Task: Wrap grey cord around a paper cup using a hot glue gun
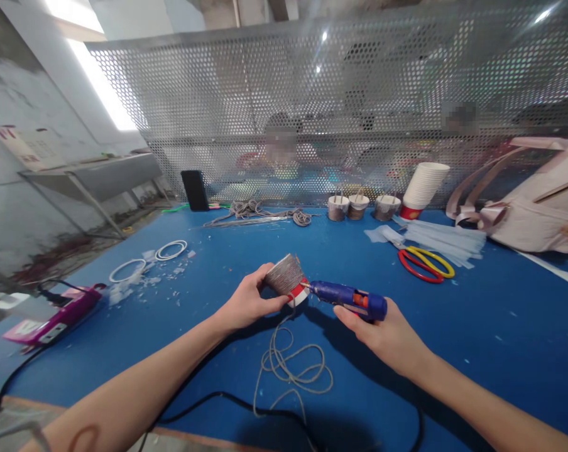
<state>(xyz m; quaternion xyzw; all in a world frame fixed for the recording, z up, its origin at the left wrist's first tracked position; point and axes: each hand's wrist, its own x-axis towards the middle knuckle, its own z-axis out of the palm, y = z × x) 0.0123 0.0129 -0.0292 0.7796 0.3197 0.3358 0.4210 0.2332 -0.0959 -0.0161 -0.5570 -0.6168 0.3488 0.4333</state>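
My left hand (pixel 253 295) is closed around a paper cup (pixel 284 276), tilted on its side and mostly wrapped in grey cord, with a red and white band bare near its right end. In my right hand (pixel 382 333) is a blue glue gun (pixel 345 296), its nozzle at the red band; whether it touches the cup I cannot tell. From the cup a loose grey cord (pixel 293 376) hangs down and lies in loops on the blue table (pixel 208 376). A black cable runs along the table's front.
Red-and-yellow-handled scissors (pixel 425 263) lie right, beside clear plastic strips (pixel 444 238). Behind stand stacked paper cups (pixel 423 188), wrapped cups (pixel 338 207) and cord bundles (pixel 246 210). White rings (pixel 171 250) and a purple power strip (pixel 62 314) are left; a pink bag (pixel 538 194) sits right.
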